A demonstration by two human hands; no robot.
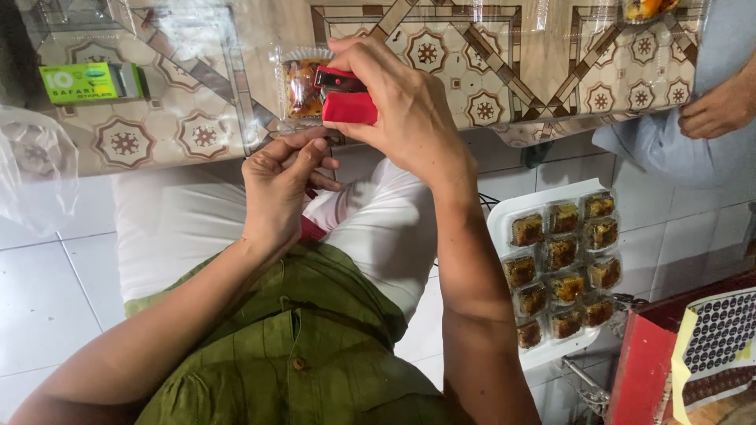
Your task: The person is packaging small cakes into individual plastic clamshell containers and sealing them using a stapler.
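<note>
Two hands (pixel 346 142), one red stapler (pixel 346 98), one clear cake pack (pixel 303 86).

One red stapler (pixel 346 98), one green box (pixel 90 82), roughly twelve packed cakes (pixel 563 267).

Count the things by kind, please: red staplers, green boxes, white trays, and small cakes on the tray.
red stapler: 1
green box: 1
white tray: 1
small cakes on the tray: 12
Total: 15

Home sweets-packing spot: tiled floor (pixel 47 283), boxed cakes (pixel 563 267)
</note>
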